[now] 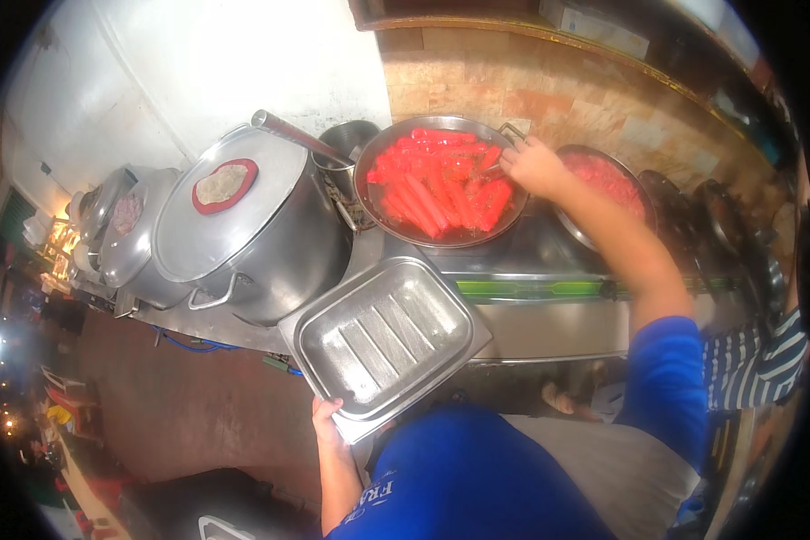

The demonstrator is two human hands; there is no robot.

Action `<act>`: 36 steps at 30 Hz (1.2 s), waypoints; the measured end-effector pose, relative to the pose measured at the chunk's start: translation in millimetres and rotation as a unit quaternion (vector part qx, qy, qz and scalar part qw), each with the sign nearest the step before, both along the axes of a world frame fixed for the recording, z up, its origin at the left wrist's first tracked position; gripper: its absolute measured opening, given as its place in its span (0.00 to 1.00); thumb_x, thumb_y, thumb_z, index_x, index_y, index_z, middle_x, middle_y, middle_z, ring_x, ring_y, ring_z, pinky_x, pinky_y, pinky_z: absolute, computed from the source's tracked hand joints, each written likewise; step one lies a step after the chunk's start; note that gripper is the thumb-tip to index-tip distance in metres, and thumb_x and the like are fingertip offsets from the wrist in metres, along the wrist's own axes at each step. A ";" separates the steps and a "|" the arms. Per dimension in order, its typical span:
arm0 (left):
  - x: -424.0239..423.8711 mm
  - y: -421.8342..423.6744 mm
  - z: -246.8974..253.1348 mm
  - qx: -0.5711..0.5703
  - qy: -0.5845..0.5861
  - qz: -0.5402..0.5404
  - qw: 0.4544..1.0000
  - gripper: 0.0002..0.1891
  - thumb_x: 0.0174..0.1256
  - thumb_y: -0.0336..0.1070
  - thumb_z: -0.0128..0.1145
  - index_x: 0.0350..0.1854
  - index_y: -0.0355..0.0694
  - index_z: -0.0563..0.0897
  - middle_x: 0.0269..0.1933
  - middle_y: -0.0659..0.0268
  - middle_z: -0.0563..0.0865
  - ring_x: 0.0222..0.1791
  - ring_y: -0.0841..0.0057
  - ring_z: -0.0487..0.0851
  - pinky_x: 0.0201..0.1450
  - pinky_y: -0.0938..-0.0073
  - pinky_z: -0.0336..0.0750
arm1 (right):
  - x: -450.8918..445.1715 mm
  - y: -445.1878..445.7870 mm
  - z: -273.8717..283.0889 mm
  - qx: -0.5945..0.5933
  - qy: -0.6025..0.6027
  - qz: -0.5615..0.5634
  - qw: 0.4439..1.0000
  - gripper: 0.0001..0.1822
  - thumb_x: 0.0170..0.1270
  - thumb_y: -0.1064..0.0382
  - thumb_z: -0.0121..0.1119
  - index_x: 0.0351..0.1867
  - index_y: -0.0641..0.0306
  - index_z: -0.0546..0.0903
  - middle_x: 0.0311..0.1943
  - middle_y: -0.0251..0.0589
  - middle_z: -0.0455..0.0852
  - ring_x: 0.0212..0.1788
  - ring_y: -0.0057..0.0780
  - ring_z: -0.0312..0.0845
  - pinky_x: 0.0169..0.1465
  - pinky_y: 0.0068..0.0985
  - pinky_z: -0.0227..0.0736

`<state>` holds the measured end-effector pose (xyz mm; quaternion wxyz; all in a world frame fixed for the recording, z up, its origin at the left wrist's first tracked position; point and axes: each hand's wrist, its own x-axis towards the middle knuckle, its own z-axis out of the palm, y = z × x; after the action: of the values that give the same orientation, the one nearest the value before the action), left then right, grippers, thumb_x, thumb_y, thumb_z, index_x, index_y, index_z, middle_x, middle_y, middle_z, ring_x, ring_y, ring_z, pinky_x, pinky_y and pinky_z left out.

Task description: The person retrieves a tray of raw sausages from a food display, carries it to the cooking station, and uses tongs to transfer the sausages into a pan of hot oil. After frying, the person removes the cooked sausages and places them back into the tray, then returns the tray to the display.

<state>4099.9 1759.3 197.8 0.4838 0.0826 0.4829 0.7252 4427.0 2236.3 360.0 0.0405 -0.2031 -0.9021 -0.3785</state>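
Note:
Low in the picture my left hand (pixel 329 413) grips the near corner of a rectangular metal tray (pixel 386 337), held tilted before the stove. The tray's ribbed bottom shows nothing on it. A wide round pan (pixel 378 223) holds many bright red sausages (pixel 435 179) in liquid. My right hand (pixel 530 165) is over the pan's right rim, fingers closed on a thin metal utensil (pixel 496 169) that reaches in among the sausages; what kind it is cannot be told. Beyond my right forearm stands a second pan (pixel 650 209) with reddish food (pixel 604 179).
A large lidded metal pot (pixel 290 250) stands left of the pan, with more lidded pots (pixel 131 229) beyond. A metal handle (pixel 304 138) sticks out of a small pot (pixel 347 138). A person in a striped shirt (pixel 756 364) is at the right. Above runs a shelf (pixel 526 23).

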 end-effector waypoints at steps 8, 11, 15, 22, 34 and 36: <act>-21.2 5.0 2.5 0.026 -0.028 -0.052 0.998 0.34 0.48 0.34 0.57 0.63 0.26 0.75 0.51 0.47 0.85 0.48 0.54 0.88 0.53 0.58 0.86 | 32.1 -16.8 18.5 -0.024 0.071 -0.023 0.997 0.13 0.63 0.62 0.60 0.48 0.54 0.86 0.41 0.32 0.84 0.49 0.33 0.82 0.50 0.33 0.74; -31.0 7.1 -0.1 0.035 -0.036 -0.073 0.996 0.34 0.48 0.34 0.57 0.63 0.25 0.75 0.52 0.47 0.85 0.49 0.54 0.88 0.55 0.58 0.85 | 32.7 -34.2 35.4 -0.082 0.152 -0.053 0.984 0.14 0.62 0.61 0.64 0.49 0.55 0.86 0.42 0.35 0.85 0.49 0.37 0.83 0.49 0.37 0.75; -42.2 11.2 -0.5 0.037 -0.042 -0.096 0.994 0.34 0.49 0.33 0.57 0.63 0.26 0.75 0.52 0.48 0.85 0.49 0.55 0.88 0.54 0.58 0.85 | 30.4 -56.6 61.8 -0.173 0.242 -0.107 0.949 0.17 0.60 0.60 0.68 0.51 0.58 0.86 0.45 0.40 0.88 0.50 0.45 0.85 0.51 0.43 0.78; -49.6 20.3 5.1 0.035 -0.029 -0.111 0.993 0.34 0.49 0.33 0.57 0.63 0.26 0.75 0.50 0.48 0.85 0.48 0.55 0.88 0.52 0.58 0.86 | 27.6 -70.8 76.5 -0.255 0.296 -0.115 0.913 0.17 0.61 0.61 0.68 0.51 0.61 0.88 0.49 0.43 0.89 0.52 0.49 0.85 0.55 0.42 0.79; -47.1 29.2 11.6 0.061 -0.046 -0.129 0.989 0.34 0.49 0.33 0.57 0.64 0.26 0.75 0.53 0.50 0.85 0.50 0.57 0.88 0.55 0.59 0.84 | 20.3 -129.5 117.9 -0.412 0.367 -0.075 0.831 0.15 0.58 0.69 0.67 0.48 0.69 0.88 0.37 0.44 0.87 0.41 0.35 0.83 0.47 0.31 0.76; -46.3 28.6 10.6 0.061 -0.020 -0.128 0.990 0.34 0.49 0.33 0.57 0.64 0.26 0.75 0.53 0.51 0.85 0.50 0.58 0.88 0.55 0.62 0.84 | 18.6 -141.9 128.1 -0.439 0.374 -0.062 0.814 0.15 0.57 0.71 0.67 0.47 0.71 0.88 0.35 0.42 0.86 0.40 0.31 0.82 0.46 0.29 0.75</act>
<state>4053.6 1787.9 208.4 0.5764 0.1583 0.4130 0.6871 4445.5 2094.4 488.1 0.2579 -0.3805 -0.8733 0.1615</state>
